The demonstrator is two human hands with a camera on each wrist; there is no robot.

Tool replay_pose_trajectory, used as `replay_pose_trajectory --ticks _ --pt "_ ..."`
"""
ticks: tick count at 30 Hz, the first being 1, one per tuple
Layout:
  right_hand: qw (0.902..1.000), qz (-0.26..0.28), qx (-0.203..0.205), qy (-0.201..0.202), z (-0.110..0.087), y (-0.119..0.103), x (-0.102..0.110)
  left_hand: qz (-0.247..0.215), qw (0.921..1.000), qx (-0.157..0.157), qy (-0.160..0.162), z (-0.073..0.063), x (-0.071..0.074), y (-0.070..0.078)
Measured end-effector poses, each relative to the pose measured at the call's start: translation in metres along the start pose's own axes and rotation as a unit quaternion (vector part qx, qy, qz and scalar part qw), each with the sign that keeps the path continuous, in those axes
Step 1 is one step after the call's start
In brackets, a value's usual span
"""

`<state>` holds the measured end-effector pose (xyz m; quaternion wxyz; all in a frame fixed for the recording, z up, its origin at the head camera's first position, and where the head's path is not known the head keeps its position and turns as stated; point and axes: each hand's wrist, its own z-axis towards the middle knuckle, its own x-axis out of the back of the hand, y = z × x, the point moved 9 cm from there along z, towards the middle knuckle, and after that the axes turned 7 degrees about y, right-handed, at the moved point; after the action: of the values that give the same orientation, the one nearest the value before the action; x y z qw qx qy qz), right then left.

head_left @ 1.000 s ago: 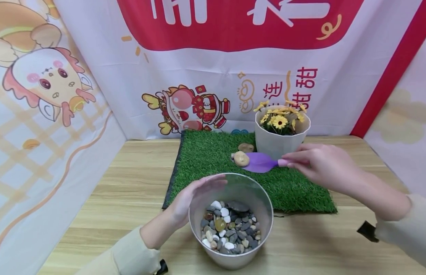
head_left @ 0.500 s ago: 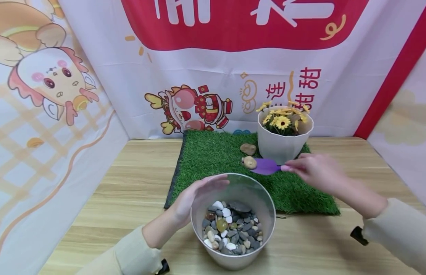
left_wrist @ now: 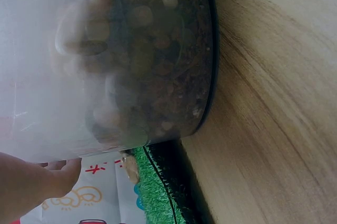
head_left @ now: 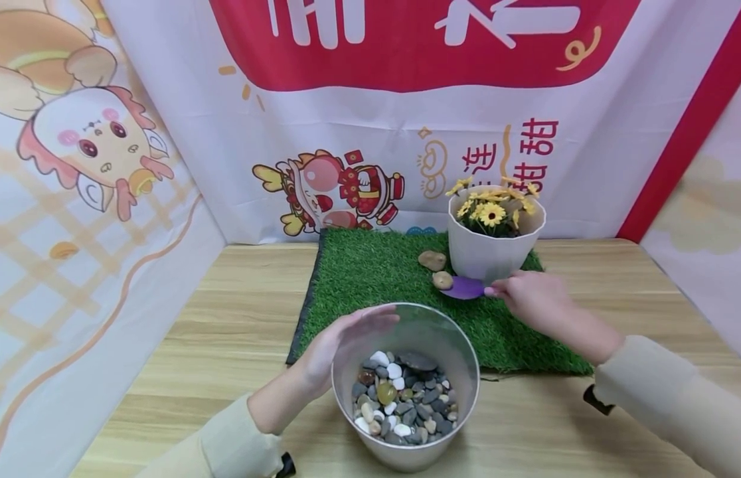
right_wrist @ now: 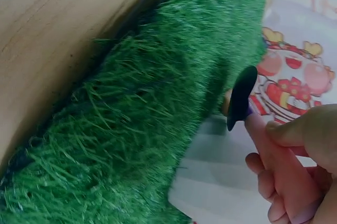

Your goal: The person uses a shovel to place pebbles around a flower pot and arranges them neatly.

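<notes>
I see a pink-handled, purple-bladed trowel (head_left: 465, 288) in the right hand (head_left: 539, 300), green turf (head_left: 514, 340) beneath, yellow flowers (head_left: 492, 214) beyond.

Table (head_left: 185, 358) loses its near edge in the head view. Left wrist view's pebbles (left_wrist: 141, 58) look blurry through the bucket (left_wrist: 31, 66).

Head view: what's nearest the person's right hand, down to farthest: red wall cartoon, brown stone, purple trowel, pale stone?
1. Purple trowel: in the right hand.
2. Pale stone: at the trowel's tip.
3. Brown stone: on the grass mat, just beyond.
4. Red wall cartoon: back wall, leftward.
</notes>
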<state>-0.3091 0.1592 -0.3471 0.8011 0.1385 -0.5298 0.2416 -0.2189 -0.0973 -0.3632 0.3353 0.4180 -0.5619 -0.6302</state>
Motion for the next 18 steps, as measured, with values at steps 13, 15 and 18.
replay_pose_trajectory --ticks 13,15,18 --pt "0.9951 -0.076 0.046 0.044 0.007 -0.038 0.013 0.008 1.0000 -0.003 -0.001 0.000 0.000 0.000" --pt "0.9975 -0.067 0.020 0.014 0.009 -0.034 0.015 0.009 1.0000 -0.003 0.000 0.000 0.000 0.000" --pt "0.9979 -0.056 -0.014 -0.031 0.010 -0.027 0.017 0.009 1.0000 -0.003 0.000 0.000 0.001 0.000"
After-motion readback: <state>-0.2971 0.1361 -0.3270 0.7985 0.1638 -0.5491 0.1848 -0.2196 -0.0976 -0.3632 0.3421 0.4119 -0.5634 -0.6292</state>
